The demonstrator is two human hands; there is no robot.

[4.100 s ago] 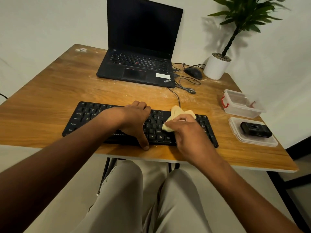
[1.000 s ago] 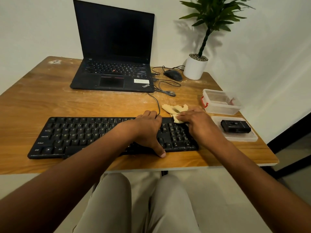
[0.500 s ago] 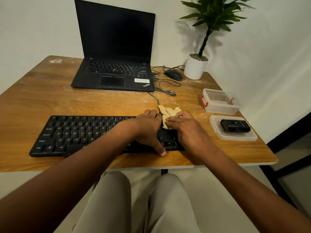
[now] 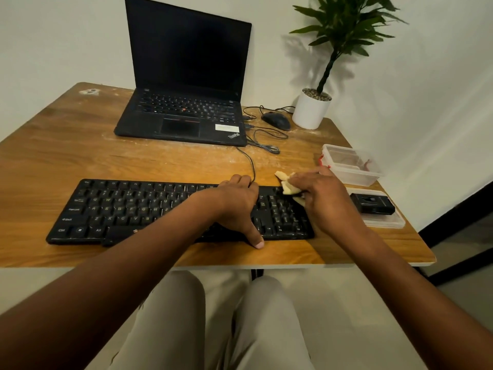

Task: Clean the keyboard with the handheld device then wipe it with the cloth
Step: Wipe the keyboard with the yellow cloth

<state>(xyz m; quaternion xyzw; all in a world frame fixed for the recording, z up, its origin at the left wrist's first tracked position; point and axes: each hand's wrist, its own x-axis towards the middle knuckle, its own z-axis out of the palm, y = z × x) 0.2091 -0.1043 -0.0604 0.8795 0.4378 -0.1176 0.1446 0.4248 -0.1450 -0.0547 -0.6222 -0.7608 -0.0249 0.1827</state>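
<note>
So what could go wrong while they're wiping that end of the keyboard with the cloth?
The right hand rubs the cloth over the keyboard close to the handheld device on its clear lid, so a wide stroke might knock it toward the table edge. The keyboard cable runs right behind the left hand and could snag. Wiping may also press keys, though the laptop screen looks dark.

right hand (image 4: 324, 198) hides most of cloth (image 4: 286, 186); plant (image 4: 344, 25) top cut off.
</note>
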